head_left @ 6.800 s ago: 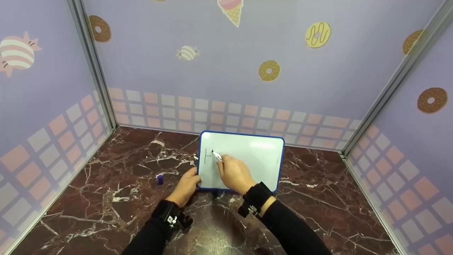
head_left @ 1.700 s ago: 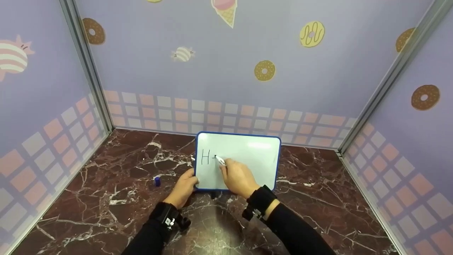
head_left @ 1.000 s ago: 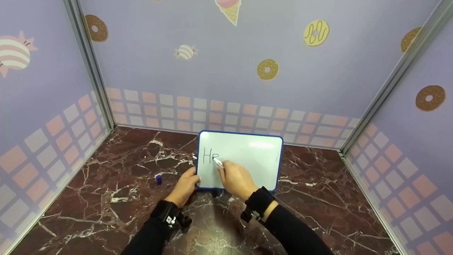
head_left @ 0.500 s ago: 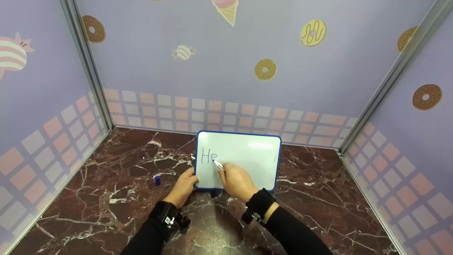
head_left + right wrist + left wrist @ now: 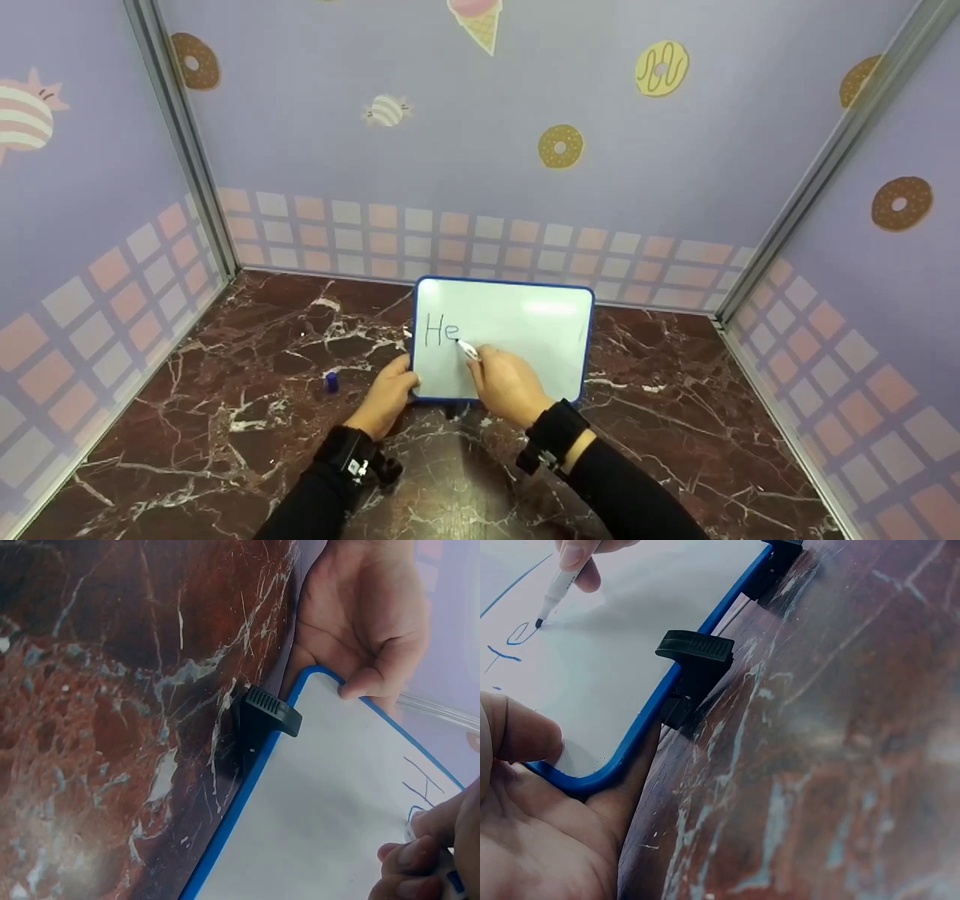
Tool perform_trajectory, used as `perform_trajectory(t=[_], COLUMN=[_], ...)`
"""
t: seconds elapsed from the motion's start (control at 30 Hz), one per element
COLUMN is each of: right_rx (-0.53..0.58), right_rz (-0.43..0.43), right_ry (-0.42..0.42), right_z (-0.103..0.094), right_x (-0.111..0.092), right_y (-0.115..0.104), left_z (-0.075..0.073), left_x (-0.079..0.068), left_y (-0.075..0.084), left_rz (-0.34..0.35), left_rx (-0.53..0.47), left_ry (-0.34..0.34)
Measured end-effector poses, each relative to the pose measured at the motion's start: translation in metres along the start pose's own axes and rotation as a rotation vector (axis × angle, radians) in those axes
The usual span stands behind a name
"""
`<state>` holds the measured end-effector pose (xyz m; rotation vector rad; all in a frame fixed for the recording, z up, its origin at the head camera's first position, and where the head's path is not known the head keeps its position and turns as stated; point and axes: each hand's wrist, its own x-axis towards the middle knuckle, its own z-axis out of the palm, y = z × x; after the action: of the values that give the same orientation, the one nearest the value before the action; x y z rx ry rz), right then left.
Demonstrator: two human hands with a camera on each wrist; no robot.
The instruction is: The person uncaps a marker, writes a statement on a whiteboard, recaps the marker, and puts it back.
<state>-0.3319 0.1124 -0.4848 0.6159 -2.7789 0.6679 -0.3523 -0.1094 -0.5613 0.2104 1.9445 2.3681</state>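
Note:
A small whiteboard point(image 5: 525, 322) with a blue frame stands tilted back on the table, with "He" written at its left side. My left hand point(image 5: 386, 396) grips its lower left corner; in the left wrist view the thumb point(image 5: 529, 736) lies on the white face and the fingers go behind. My right hand point(image 5: 510, 384) pinches a white marker point(image 5: 469, 349), whose dark tip is at the end of the "e". Part of the marker is hidden by the fingers in the right wrist view. A blue marker cap point(image 5: 332, 382) sits on the table, left of my left hand.
Black clips point(image 5: 697, 652) hold the board's lower edge. The dark red marbled table point(image 5: 247, 450) runs back to a purple wall point(image 5: 465, 165) printed with sweets and checks. Side walls stand at left and right, with metal posts point(image 5: 187, 142) in the corners.
At first an unfinished "H" stood on the board; its second upright and an "e" have since been drawn. The marker moved down along the "e". The left hand keeps its grip.

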Motion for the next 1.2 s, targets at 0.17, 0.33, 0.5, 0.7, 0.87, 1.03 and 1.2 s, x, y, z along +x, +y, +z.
perform_trajectory(t=[0.17, 0.33, 0.5, 0.7, 0.87, 1.03, 1.2], right_rx=[0.008, 0.009, -0.012, -0.004, 0.008, 0.030, 0.037], right_rz=[0.019, 0.026, 0.002, -0.017, -0.018, -0.016, -0.025], right_ry=[-0.010, -0.021, -0.016, 0.009, 0.028, 0.036, 0.061], right_z=[0.000, 0.002, 0.001, -0.002, -0.004, -0.008, -0.011], right_x=[0.000, 0.001, -0.001, -0.002, -0.002, -0.001, -0.001], right_y=[-0.001, -0.001, -0.001, 0.000, 0.002, 0.003, 0.004], left_z=[-0.001, -0.001, -0.002, -0.001, -0.001, -0.001, -0.001], left_x=[0.000, -0.002, -0.003, 0.000, 0.001, 0.000, 0.000], left_y=[0.000, -0.001, -0.002, -0.001, -0.002, -0.002, -0.001], left_rz=[-0.004, -0.001, 0.007, 0.022, 0.005, -0.009, -0.009], left_rx=[0.003, 0.006, 0.016, 0.015, 0.010, 0.012, 0.001], left_ry=[-0.002, 0.007, -0.003, -0.006, 0.004, 0.009, 0.010])
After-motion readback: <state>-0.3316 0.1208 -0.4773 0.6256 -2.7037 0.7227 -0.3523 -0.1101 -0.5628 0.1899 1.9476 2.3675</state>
